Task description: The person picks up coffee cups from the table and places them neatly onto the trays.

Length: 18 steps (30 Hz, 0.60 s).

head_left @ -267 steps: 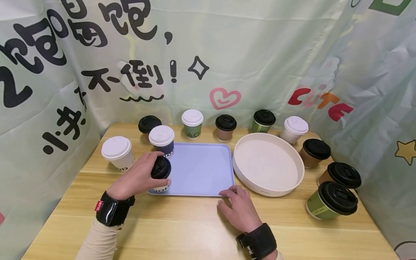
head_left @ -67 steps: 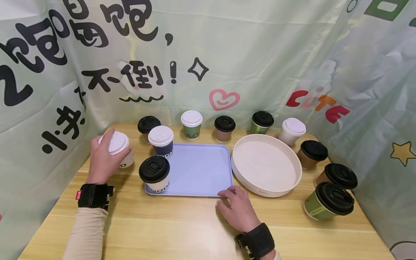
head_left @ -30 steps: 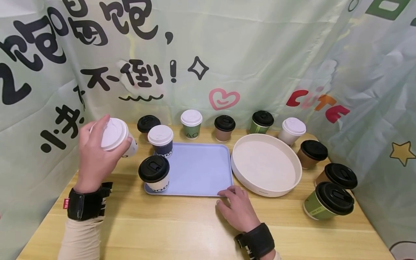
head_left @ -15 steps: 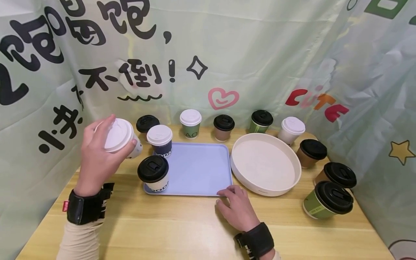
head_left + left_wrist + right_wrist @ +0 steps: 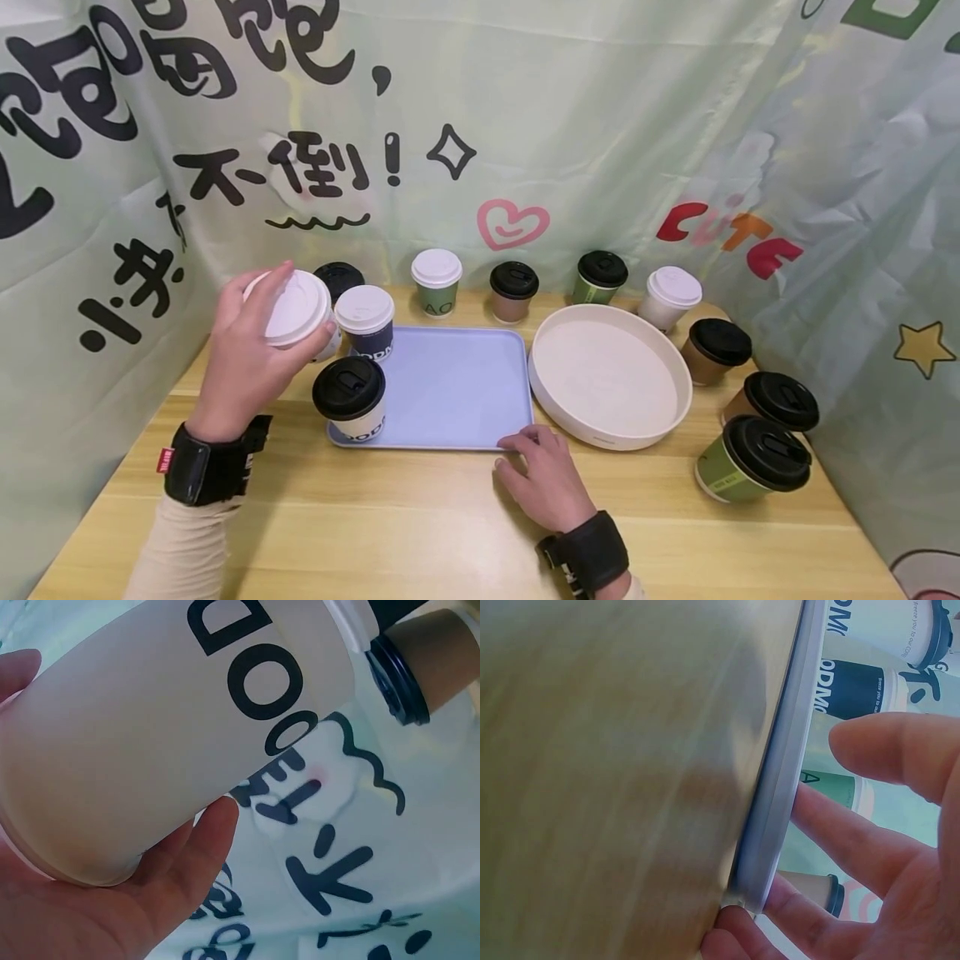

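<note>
My left hand (image 5: 251, 354) grips a white paper coffee cup (image 5: 150, 742) by its sides, the white lid (image 5: 298, 308) facing up. That cup hangs above the table, left of the lavender tray (image 5: 457, 392). On the tray's left side, a black-lidded white cup (image 5: 349, 398) stands at the near corner and a navy cup with a white lid (image 5: 365, 321) at the far corner. At the tray's near right corner rests my right hand (image 5: 547, 479). In the right wrist view its fingers (image 5: 862, 840) touch the tray's edge, thumb apart.
A round cream tray (image 5: 611, 375) adjoins the lavender one on the right. Lidded cups line the back: a green one (image 5: 437, 287), a brown one (image 5: 513, 293), and others. Down the right side stand several more, including a large green cup (image 5: 750, 462). Printed cloth (image 5: 600, 125) hangs behind.
My left hand has let go of the black-lidded cup on the tray, taken the white-lidded cup from the table's left, lifted it and carried it rightward. My right hand stays at the tray corner.
</note>
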Each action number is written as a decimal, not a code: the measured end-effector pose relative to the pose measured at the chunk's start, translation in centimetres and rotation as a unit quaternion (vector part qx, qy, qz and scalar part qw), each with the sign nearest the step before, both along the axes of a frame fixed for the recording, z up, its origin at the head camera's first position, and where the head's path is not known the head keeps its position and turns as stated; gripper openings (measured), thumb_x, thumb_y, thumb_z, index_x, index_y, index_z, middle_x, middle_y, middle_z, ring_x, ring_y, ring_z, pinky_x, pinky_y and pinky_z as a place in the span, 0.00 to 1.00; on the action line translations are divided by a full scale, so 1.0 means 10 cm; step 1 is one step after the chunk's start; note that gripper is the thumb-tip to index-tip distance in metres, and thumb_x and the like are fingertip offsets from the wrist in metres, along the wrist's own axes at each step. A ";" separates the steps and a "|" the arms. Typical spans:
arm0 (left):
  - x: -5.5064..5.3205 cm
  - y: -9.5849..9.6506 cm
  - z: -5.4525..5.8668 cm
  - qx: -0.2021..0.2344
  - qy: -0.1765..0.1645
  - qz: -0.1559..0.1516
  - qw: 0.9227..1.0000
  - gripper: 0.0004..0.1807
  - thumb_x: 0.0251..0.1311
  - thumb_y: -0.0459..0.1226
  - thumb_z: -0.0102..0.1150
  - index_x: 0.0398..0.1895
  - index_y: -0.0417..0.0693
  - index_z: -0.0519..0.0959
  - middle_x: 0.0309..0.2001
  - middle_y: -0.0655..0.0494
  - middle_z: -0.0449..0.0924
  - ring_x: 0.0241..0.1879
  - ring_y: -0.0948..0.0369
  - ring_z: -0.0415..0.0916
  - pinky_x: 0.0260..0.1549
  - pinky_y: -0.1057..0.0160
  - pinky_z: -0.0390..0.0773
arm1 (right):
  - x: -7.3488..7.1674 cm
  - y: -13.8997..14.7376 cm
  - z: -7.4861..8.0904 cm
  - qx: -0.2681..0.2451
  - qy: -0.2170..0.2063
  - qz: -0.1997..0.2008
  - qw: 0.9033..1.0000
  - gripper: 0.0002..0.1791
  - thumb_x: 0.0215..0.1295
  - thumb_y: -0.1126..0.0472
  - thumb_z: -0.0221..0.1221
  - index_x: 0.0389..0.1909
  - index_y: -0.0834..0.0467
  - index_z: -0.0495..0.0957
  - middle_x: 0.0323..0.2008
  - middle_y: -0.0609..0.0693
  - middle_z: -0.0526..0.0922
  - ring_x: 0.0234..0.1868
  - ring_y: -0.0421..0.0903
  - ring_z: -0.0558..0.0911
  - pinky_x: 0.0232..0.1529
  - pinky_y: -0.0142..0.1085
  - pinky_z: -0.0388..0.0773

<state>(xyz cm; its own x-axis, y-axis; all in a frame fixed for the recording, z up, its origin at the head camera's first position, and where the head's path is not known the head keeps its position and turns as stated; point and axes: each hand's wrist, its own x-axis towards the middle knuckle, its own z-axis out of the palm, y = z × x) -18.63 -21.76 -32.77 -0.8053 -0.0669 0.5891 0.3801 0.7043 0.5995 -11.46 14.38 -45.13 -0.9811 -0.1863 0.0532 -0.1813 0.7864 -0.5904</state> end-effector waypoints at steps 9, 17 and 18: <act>-0.05 0.05 0.05 -0.064 0.009 -0.045 0.997 0.45 0.47 0.42 0.80 0.72 0.53 0.74 0.67 0.34 0.63 0.61 0.39 0.66 0.51 0.39 0.69 | 0.01 -0.01 -0.01 0.000 0.001 0.002 1.000 0.13 0.69 0.54 0.62 0.49 0.54 0.87 0.53 0.58 0.77 0.58 0.62 0.72 0.58 0.56 0.70; -0.13 0.09 0.19 -0.105 0.033 -0.085 0.990 0.44 0.47 0.40 0.81 0.72 0.50 0.74 0.66 0.34 0.65 0.63 0.42 0.65 0.48 0.41 0.73 | 0.01 -0.01 0.00 -0.002 0.000 0.000 1.000 0.13 0.69 0.54 0.62 0.49 0.54 0.87 0.53 0.58 0.77 0.59 0.63 0.72 0.58 0.57 0.70; -0.14 0.10 0.20 -0.109 0.033 -0.090 0.989 0.44 0.47 0.40 0.81 0.72 0.51 0.74 0.66 0.34 0.65 0.63 0.42 0.65 0.47 0.41 0.73 | 0.01 -0.01 0.00 -0.001 0.000 0.000 1.000 0.13 0.69 0.54 0.62 0.49 0.54 0.87 0.53 0.58 0.77 0.59 0.63 0.72 0.58 0.57 0.70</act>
<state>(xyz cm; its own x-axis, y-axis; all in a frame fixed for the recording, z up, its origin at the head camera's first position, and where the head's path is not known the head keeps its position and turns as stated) -20.00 -20.75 -30.72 -0.7516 0.2087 0.6257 0.5451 0.7307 0.4111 -11.35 14.31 -45.10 -0.9811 -0.1861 0.0539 -0.1814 0.7851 -0.5922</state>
